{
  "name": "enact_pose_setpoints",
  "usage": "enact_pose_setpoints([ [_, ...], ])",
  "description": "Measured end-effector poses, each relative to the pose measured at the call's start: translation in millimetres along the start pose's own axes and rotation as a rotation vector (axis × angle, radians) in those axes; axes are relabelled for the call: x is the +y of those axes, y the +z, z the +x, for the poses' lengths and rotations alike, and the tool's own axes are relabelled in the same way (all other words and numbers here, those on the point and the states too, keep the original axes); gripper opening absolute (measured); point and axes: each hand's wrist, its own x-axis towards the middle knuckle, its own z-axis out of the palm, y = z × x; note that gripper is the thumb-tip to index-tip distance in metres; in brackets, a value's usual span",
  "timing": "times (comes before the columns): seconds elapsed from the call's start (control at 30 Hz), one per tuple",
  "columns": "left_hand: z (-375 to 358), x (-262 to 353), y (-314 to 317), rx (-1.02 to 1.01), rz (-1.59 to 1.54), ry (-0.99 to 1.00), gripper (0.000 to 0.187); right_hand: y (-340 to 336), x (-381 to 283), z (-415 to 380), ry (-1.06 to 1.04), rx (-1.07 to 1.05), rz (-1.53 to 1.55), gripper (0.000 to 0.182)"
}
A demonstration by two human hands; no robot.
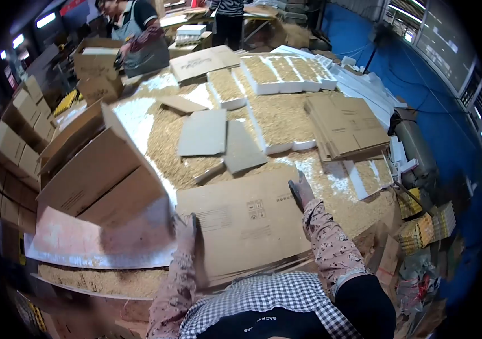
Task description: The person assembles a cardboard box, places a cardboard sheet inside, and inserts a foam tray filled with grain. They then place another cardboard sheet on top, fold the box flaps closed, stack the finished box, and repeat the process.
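Note:
A flat brown cardboard sheet [241, 220] with printed marks lies in front of my body. Its left edge is gripped by my left hand [185, 229], and its upper right edge by my right hand [302, 189]. Both hands wear dark-palmed gloves. Under the sheet's near edge, more flat cardboard shows. To the left stands an opened cardboard box [102, 175] on a pinkish board [94, 243]. Two grey boards [204, 133] lie beyond the sheet on loose tan husks.
A stack of folded cartons [345, 127] lies at the right. White trays filled with husks [286, 73] stand farther back. Closed boxes [18, 135] are piled at the far left. A person in an apron [142, 42] stands beyond the table, another person [228, 25] behind.

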Motion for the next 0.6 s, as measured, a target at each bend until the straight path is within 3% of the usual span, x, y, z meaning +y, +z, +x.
enact_pose_setpoints([
  [0.03, 9, -24, 21, 0.118, -0.351, 0.122, 0.061, -14, -40, 1, -0.063, 0.013, 0.352, 0.045],
  [0.07, -16, 28, -1, 0.058, -0.563, 0.16, 0.057, -27, -72, 13, 0.118, 0.147, 0.582, 0.048],
  [0.1, -25, 40, -6, 0.147, -0.615, 0.132, 0.067, -42, -102, 24, 0.068, 0.122, 0.685, 0.047],
  [0.13, -55, 110, -40, 0.267, -0.378, 0.201, 0.056, -56, -124, 32, 0.011, 0.093, 0.79, 0.046],
  [0.17, -60, 143, -40, 0.413, -0.618, 0.478, 0.064, -63, -141, 36, -0.009, 0.091, 0.801, 0.046],
  [0.23, -94, 213, -67, 0.823, 0.11, 0.731, 0.077, -72, -164, 47, -0.094, 0.181, 0.806, 0.047],
  [0.27, -105, 241, -80, 0.843, 0.113, 0.74, 0.077, -76, -159, 51, -0.108, 0.171, 0.819, 0.047],
  [0.33, -122, 287, -104, 0.405, 0.856, 0.889, 0.094, -73, -138, 54, 0.081, 0.064, 0.752, 0.048],
  [0.37, -130, 316, -103, 0.181, 0.994, 0.876, 0.064, -82, -131, 65, -0.098, -0.143, 0.698, 0.05],
  [0.4, -127, 313, -103, 0.191, 1.002, 0.868, 0.064, -87, -148, 63, -0.102, -0.154, 0.705, 0.05],
  [0.47, -113, 298, -107, -0.121, 0.739, 0.711, 0.059, -98, -209, 40, -0.957, 0.273, -0.309, 0.058],
  [0.5, -121, 310, -111, -0.187, 0.684, 0.72, 0.044, -96, -220, 25, -0.999, 0.087, -0.534, 0.061],
  [0.53, -115, 311, -115, -0.191, 0.692, 0.724, 0.044, -93, -221, 8, -1.024, -0.103, -0.756, 0.064],
  [0.6, -97, 309, -131, -0.415, 0.668, 0.653, 0.037, -99, -199, -3, -1.148, -0.066, -0.656, 0.05],
])
